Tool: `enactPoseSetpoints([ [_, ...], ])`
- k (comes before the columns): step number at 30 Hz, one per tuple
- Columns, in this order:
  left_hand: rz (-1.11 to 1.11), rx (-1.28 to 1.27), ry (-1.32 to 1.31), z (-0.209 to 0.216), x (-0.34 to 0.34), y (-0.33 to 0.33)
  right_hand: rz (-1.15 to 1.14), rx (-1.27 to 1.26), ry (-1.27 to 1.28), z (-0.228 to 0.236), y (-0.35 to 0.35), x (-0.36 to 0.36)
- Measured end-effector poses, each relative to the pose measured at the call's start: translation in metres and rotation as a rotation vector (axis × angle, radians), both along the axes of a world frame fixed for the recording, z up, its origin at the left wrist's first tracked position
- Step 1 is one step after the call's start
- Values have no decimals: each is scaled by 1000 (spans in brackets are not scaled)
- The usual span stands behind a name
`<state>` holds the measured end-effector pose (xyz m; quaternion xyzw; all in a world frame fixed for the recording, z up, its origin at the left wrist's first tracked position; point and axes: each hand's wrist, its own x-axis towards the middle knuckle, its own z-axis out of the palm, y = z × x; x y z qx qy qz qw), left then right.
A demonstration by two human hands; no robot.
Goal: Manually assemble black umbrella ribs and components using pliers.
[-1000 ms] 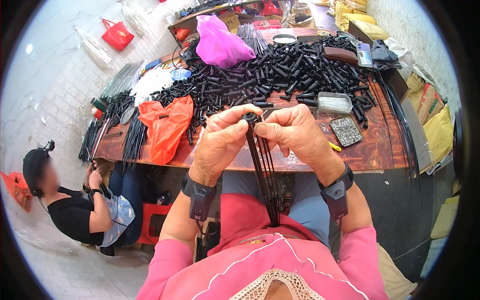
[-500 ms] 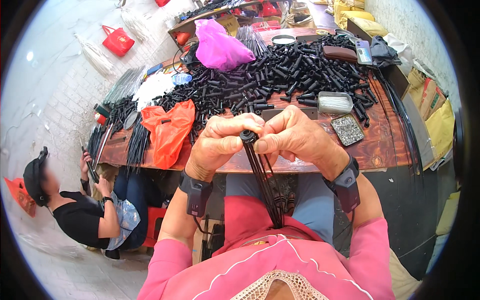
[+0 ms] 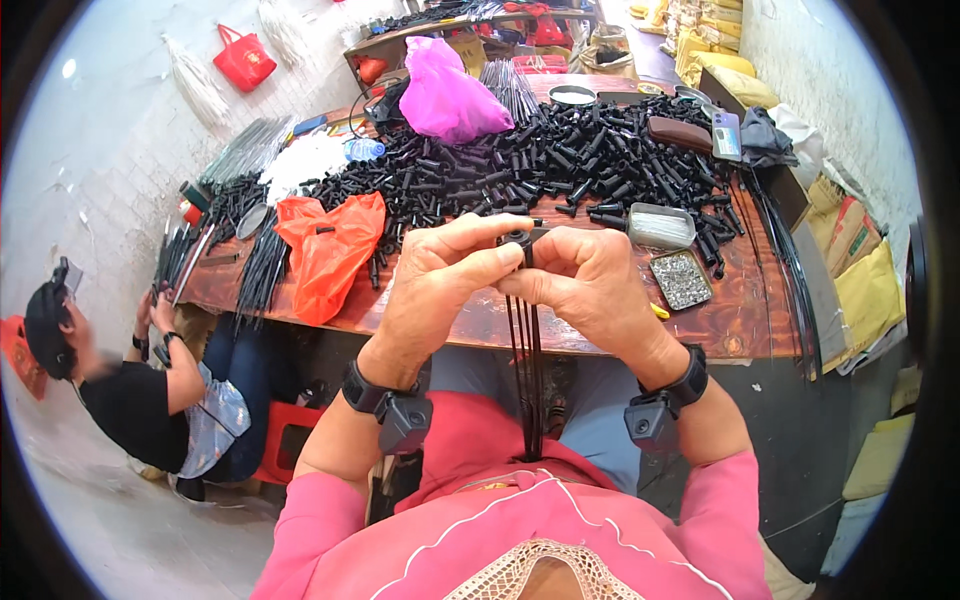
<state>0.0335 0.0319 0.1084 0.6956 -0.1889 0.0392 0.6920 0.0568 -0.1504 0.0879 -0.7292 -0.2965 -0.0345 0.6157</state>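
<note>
Both of my hands meet in front of me, above the near edge of the table. My left hand pinches a small round black hub between thumb and fingers. A bundle of long thin black ribs, like those of an umbrella, hangs from the hub down to my lap. Closed against the same bundle, my right hand has its thumb and forefinger at the upper ends of the ribs, just right of the hub. Exactly what those fingertips grip is partly hidden.
Black tubular parts lie heaped across the table. An orange plastic bag is at left; a clear box of thin pins and a tin of small metal pieces are at right. A co-worker sits at far left.
My hands and the hub have risen slightly in the picture, and the ribs hang straighter. A small yellow thing now shows beside my right hand. The co-worker's hands have shifted.
</note>
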Motion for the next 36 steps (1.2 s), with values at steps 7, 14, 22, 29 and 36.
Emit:
enactPoseSetpoints([
  [7, 53, -416, 203, -43, 13, -2, 65, 5, 220, 3, -16, 12],
  [14, -52, -395, 146, -48, 28, -16, 128, -35, 176, -2, -21, 20],
  [22, -123, -307, 152, -39, 26, -14, 203, -134, 99, 12, -30, 21],
  [29, -179, -267, 104, -33, 22, -14, 333, -64, 234, 8, -41, 30],
  [36, -85, -199, 80, -27, 19, -19, 272, -43, 278, 14, -37, 26],
])
